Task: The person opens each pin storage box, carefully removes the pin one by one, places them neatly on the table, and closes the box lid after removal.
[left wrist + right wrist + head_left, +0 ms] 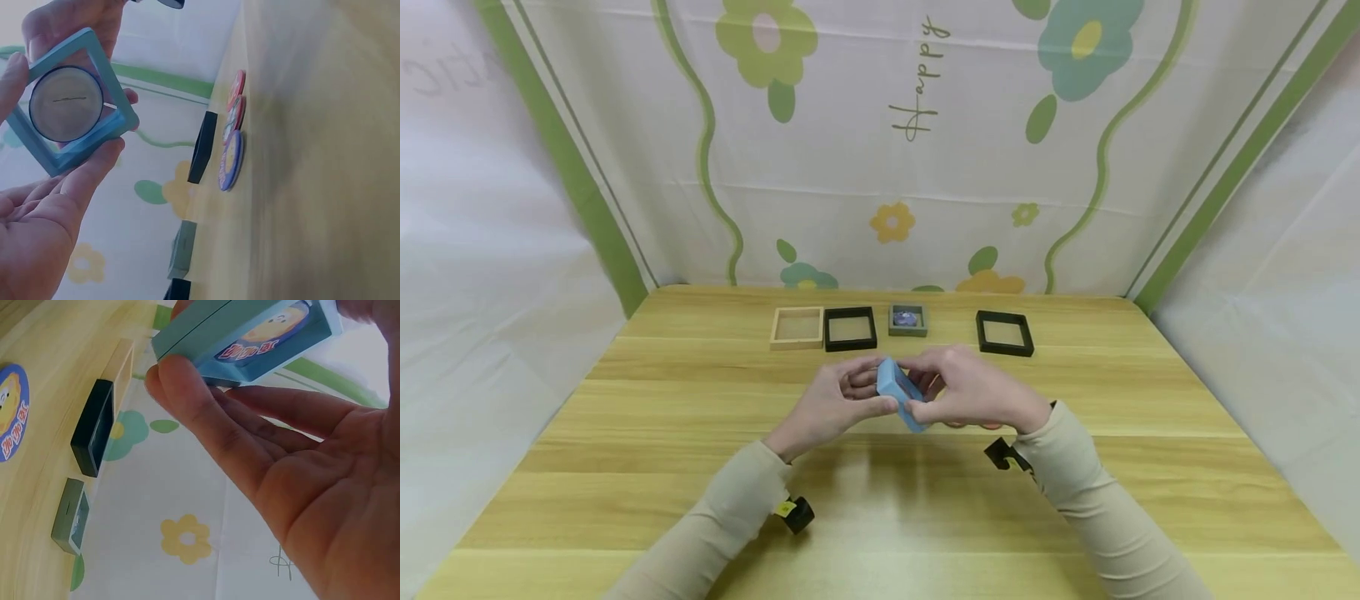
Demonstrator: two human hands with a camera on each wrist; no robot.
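Both hands hold a light blue square display frame (891,379) above the table, tilted on edge. My left hand (835,402) grips its left side, thumb at the near edge. Against the right side, my right hand (973,387) pinches it between thumb and fingers. Inside the frame sits a round badge (67,103); its plain back with a thin pin line faces the left wrist camera. From the right wrist, the badge front (275,328) displays a yellow cartoon and red-and-white lettering. A thin seam runs along the frame's side (194,328).
Along the table's back stand a pale wooden frame (797,344), a black frame (852,344), a grey frame (908,332) holding a purple item, and another black frame (1006,351). Several round badges (231,160) lie on the wooden table (880,542). A flowered cloth (850,167) hangs behind.
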